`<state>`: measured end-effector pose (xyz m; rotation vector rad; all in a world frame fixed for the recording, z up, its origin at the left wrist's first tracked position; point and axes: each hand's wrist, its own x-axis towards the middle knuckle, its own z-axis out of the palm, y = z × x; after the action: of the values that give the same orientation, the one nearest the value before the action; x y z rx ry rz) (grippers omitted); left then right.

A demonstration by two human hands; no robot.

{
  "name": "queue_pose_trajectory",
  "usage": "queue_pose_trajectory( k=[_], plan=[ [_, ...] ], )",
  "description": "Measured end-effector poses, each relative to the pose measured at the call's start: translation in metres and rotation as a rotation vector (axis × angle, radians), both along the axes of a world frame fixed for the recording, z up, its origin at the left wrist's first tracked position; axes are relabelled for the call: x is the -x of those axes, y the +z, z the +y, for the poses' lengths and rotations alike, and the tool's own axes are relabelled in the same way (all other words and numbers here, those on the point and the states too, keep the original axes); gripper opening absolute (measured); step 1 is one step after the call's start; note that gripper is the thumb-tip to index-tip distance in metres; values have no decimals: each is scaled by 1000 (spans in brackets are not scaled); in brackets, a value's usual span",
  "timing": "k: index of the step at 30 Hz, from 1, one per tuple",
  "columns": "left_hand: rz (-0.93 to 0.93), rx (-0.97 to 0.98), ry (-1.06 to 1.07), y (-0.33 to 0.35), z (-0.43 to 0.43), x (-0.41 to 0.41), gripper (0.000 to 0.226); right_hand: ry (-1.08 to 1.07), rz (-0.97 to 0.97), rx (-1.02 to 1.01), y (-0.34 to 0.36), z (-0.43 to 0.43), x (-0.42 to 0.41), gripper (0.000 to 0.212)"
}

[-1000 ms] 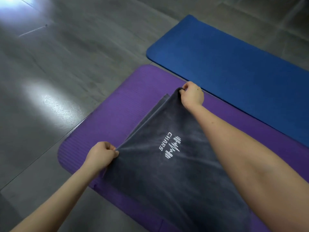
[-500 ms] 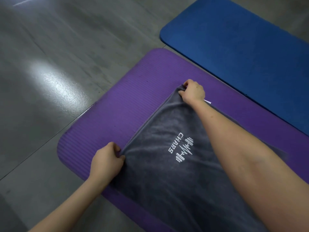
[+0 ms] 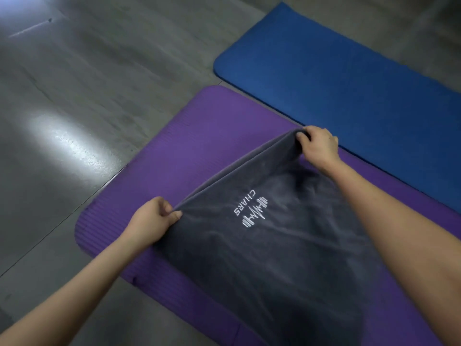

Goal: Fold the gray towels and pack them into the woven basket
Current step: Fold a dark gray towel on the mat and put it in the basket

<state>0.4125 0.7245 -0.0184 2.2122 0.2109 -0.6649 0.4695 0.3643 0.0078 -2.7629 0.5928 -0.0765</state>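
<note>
Spreading across the whole view, a gray polished floor [image 3: 74, 121] carries a bright patch of reflected light at the left. On it lie two exercise mats side by side, their long edges close together: a blue mat [image 3: 349, 83] at the upper right and a ribbed purple mat [image 3: 187, 158] nearer the person, its rounded corners at the left. Over the purple mat lies the gray towel [image 3: 274, 258], doubled over so that two layers show along its far edge; its near part runs down out of the bottom of the view. That far edge is lifted off the mat and stretched between both hands, sagging a little in the middle. The left hand [image 3: 152, 221] pinches the left corner of the lifted edge, thumb on top and fingers curled under the cloth. The right hand [image 3: 319, 146] grasps the right corner, fingers curled over the bunched fabric, close to the seam between the two mats. Both bare forearms reach in from the bottom of the frame. Near the middle of the towel, a small white embroidered logo [image 3: 252, 211] reads "CHARS" beside a barbell-like wave mark, turned sideways to the viewer.
</note>
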Motion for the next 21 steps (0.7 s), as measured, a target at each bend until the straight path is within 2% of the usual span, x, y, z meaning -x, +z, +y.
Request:
queue_pose_trajectory(
  k=[4,6,8,12,17,21],
  plan=[
    [-17,64,-243,40,-18,-18,20,-54,-83,-149,49,-59,63,14],
    [-48,70,-354,63,-33,-27,16,-57,-124,-184,80,-83,94,17],
    [-98,58,-477,89,-55,-37,17,-47,-133,-139,113,-101,122,23],
    [-226,-37,-681,144,-112,-56,14,-141,-150,2,172,-131,171,17],
    [-548,-141,-782,216,-183,-68,23,-378,-272,78,219,-168,210,22],
    [-864,-131,-742,271,-239,-73,30,-525,-459,41,257,-198,221,25]
  ],
)
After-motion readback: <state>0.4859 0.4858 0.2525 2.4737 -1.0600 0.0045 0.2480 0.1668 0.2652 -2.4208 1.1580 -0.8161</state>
